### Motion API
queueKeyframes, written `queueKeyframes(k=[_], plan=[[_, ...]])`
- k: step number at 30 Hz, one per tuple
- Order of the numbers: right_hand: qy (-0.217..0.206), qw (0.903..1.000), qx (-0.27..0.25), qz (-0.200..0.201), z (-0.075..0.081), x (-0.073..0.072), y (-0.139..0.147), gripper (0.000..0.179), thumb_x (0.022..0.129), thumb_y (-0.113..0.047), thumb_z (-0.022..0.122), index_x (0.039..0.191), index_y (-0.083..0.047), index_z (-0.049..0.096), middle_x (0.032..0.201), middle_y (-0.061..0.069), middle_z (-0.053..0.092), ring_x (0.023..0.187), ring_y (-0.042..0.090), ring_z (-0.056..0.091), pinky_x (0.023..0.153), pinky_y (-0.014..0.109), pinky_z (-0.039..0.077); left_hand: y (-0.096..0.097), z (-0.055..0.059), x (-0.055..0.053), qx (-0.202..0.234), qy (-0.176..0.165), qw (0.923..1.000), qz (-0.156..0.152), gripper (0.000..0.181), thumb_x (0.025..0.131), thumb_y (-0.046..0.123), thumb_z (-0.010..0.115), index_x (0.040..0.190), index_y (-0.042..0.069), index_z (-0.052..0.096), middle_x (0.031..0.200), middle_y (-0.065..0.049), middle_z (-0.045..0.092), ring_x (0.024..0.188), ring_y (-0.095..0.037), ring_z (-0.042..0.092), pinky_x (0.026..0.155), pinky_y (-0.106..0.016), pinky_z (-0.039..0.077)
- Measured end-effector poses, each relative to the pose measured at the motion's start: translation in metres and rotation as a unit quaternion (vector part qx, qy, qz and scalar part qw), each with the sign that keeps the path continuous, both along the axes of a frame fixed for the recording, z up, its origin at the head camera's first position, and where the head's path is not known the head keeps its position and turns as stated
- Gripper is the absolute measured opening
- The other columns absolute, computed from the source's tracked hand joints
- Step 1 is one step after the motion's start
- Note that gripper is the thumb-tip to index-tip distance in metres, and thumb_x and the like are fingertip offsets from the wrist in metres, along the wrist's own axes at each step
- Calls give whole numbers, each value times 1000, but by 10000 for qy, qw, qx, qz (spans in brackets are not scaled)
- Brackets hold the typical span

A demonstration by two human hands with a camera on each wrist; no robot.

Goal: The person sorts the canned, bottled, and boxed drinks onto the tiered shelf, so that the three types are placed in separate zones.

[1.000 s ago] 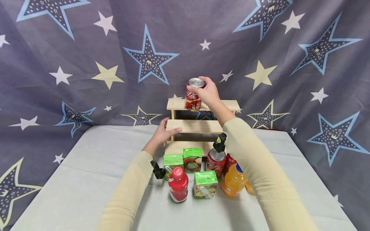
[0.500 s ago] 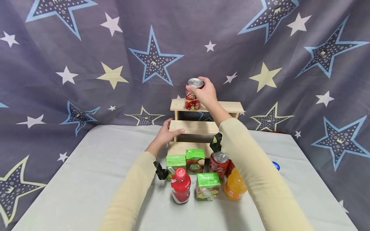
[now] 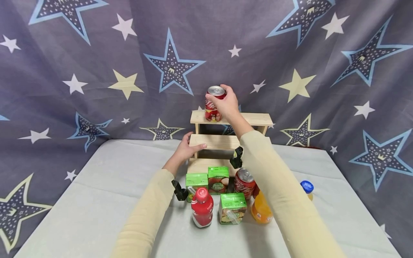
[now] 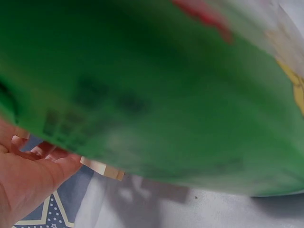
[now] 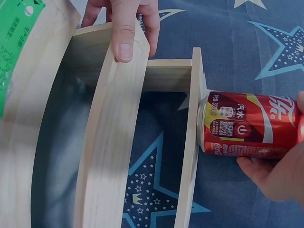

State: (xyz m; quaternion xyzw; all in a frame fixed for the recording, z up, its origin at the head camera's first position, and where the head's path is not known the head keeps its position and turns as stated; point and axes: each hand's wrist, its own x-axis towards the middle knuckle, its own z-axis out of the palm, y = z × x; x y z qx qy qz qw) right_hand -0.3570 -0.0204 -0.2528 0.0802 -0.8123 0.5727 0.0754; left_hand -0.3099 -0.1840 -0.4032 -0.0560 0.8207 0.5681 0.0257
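A red soda can stands upright at the left part of the top board, its base at the wood in the right wrist view. My right hand holds the can round its upper part, thumb in front and fingers behind. My left hand grips the left end of the middle board of the wooden three-step shelf, thumb on top. In the right wrist view this left hand shows its thumb on the board. A green carton fills most of the left wrist view.
Before the shelf stand green-topped drink cartons, a red bottle, another red can and an orange drink bottle. A blue-capped bottle shows past the right sleeve, which partly hides things. A star-patterned curtain hangs behind.
The view has shifted slightly. My right hand and the can have moved a little left along the top board, and the right forearm has swung left, uncovering the blue cap. The left hand keeps its grip.
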Motion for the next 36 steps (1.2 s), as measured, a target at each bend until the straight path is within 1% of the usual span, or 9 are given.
queueKeyframes(k=[5, 9, 11, 16, 19, 24, 28, 32, 36], plan=[[27, 10000, 24, 32, -3, -1, -5, 78, 81, -40, 70, 143, -12, 32, 139, 8, 45, 126, 20, 45, 106, 36, 40, -3, -1, 0, 41, -16, 10000, 34, 95, 78, 36, 75, 149, 18, 15, 145, -20, 34, 126, -34, 45, 103, -45, 41], [-82, 9998, 93, 127, -6, -2, -7, 82, 80, -42, 71, 144, -13, 29, 141, 8, 43, 128, 21, 44, 106, 38, 40, -4, -2, 0, 64, -5, 10000, 31, 96, 78, 34, 75, 150, 16, 14, 143, -21, 36, 125, -34, 47, 103, -45, 41], [-120, 9996, 141, 219, -8, -3, -7, 83, 80, -38, 72, 145, -15, 27, 142, 8, 42, 129, 22, 43, 106, 39, 40, -5, -2, 0, 67, 6, 10000, 37, 96, 78, 34, 75, 150, 16, 14, 142, -22, 37, 124, -34, 47, 103, -45, 41], [-106, 9988, 178, 445, -14, -7, -3, 85, 79, -22, 75, 146, -21, 23, 142, 8, 41, 131, 24, 41, 107, 43, 38, -4, -2, -1, 46, 34, 10000, 22, 96, 78, 34, 75, 149, 16, 14, 142, -22, 38, 123, -34, 48, 104, -44, 41], [-81, 9986, 191, 493, -17, -8, -1, 86, 79, -18, 75, 146, -23, 22, 143, 7, 41, 131, 25, 40, 107, 45, 38, -3, -1, 0, 39, 5, 10000, 0, 96, 78, 34, 75, 149, 15, 14, 141, -22, 38, 123, -34, 48, 103, -45, 42], [-81, 9989, 125, 449, -19, -8, -3, 85, 80, -18, 74, 147, -23, 21, 143, 7, 40, 131, 24, 39, 108, 44, 37, -2, -1, 0, 34, 5, 10000, -6, 95, 78, 34, 75, 149, 15, 14, 141, -21, 38, 123, -34, 47, 102, -45, 42], [-145, 9990, 118, 399, -19, -6, -6, 88, 81, -20, 73, 149, -22, 16, 146, 7, 36, 134, 24, 36, 110, 43, 34, -1, -1, 0, 15, 17, 10000, -11, 94, 79, 34, 75, 149, 15, 15, 142, -21, 38, 124, -34, 47, 102, -45, 42], [-134, 9985, 216, 495, -20, -7, -3, 92, 81, -22, 73, 149, -21, 12, 148, 8, 34, 135, 24, 35, 111, 43, 33, 0, -1, 0, 61, 5, 10000, -20, 95, 78, 33, 75, 149, 15, 15, 142, -21, 38, 124, -34, 47, 103, -45, 42], [-126, 9974, 345, 626, -16, -5, 6, 91, 81, -27, 73, 149, -18, 14, 145, 11, 38, 133, 24, 38, 110, 41, 35, 1, 0, 0, 111, -16, 9999, 0, 95, 78, 33, 75, 149, 16, 15, 142, -20, 38, 124, -33, 47, 102, -45, 42]])
